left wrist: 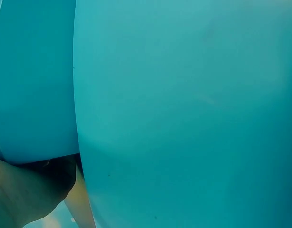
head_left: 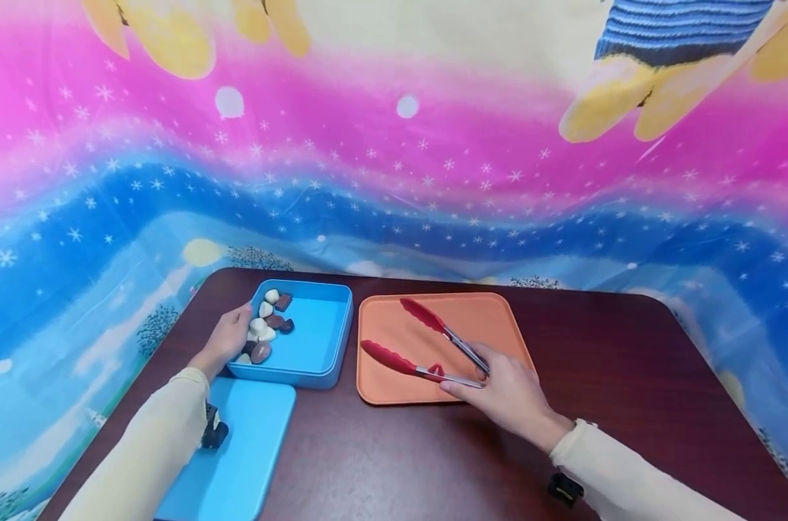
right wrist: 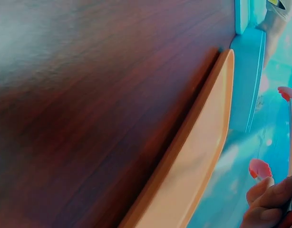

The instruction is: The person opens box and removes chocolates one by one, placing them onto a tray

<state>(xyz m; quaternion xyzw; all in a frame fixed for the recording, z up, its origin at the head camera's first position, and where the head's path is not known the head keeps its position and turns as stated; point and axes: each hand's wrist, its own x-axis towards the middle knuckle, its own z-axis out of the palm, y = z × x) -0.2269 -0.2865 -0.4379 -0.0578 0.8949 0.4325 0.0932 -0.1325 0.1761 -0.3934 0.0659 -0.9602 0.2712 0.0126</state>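
At the left of the table my left hand (head_left: 227, 336) holds the left wall of an open blue box (head_left: 322, 318). Several small white, pink-brown and dark pieces, like chocolates, lie inside along that wall; one is a white piece (head_left: 272, 297). In the left wrist view the box wall (left wrist: 36, 80) rises over part of the hand (left wrist: 27, 190). My right hand (head_left: 507, 387) grips metal tongs with red scalloped tips (head_left: 390, 357) by the arms, thumb and fingers on opposite sides. The tongs are spread with nothing between their tips, above an orange tray (head_left: 498, 315).
A flat blue lid (head_left: 244, 434) lies in front of the box, under the left forearm. The tray stands just right of the box on a dark wooden table (head_left: 615, 362). A printed cloth (head_left: 394, 145) hangs behind and around the table.
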